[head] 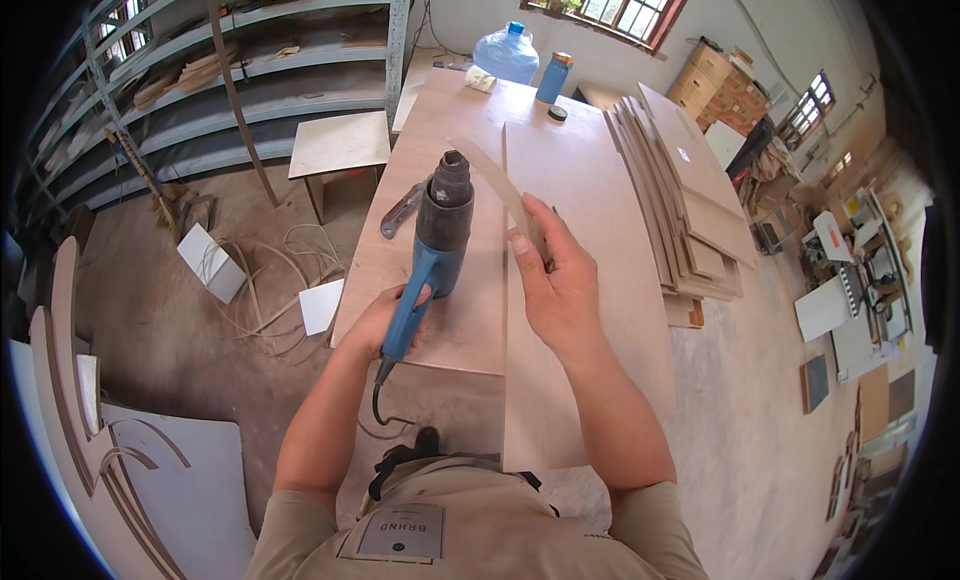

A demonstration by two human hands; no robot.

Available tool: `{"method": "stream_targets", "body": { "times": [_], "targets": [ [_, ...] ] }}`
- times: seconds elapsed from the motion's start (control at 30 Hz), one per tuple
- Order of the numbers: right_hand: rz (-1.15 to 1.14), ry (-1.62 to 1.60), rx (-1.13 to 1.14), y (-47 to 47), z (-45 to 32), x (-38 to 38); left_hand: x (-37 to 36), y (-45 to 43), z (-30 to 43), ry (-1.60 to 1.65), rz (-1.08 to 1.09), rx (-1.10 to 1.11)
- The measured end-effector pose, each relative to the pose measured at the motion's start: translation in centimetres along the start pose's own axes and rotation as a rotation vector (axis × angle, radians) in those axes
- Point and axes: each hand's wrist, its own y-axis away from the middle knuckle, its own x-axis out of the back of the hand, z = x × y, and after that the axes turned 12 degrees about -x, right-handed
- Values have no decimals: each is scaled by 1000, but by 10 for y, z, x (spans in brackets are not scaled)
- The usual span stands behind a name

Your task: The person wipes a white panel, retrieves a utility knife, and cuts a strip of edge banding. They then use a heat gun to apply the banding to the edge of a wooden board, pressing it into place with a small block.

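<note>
My left hand (396,317) grips the handle of a blue and black heat gun (444,227), its nozzle pointing away from me over the workbench. Between the thumb and fingers of my right hand (553,272) is a thin, curved strip of edge banding (491,176). The far end of the strip lies just beyond the nozzle. Under the strip and my right hand a long wood-grain panel (577,340) rests on the workbench top (450,340), its near end reaching past the bench edge. A utility knife (403,211) lies on the bench to the left of the nozzle.
A blue bottle (553,77), a dark round lid (557,113) and a roll (480,79) stand at the bench's far end. Stacked panels (675,197) are on the right. A stool (339,145) and coiled banding (259,310) are on the left; the gun's cord (377,407) hangs near me.
</note>
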Motion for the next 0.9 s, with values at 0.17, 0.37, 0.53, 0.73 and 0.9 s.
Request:
{"method": "stream_targets", "body": {
  "times": [0.17, 0.37, 0.53, 0.73, 0.9],
  "targets": [
    [-16, -19, 50, 2, -4, -2, 0, -1, 2, 34, -4, 32],
    [72, -25, 187, 0, -5, -14, 6, -2, -10, -10, 40, -15],
    [92, 10, 124, -4, -2, -28, 11, -8, -20, 48, 27, -22],
    [214, -225, 269, -3, 2, -47, 16, -12, -21, 57, 89, -32],
    [278, -226, 303, -5, 0, -44, 21, -17, -22, 80, 11, -42]
  ]
}}
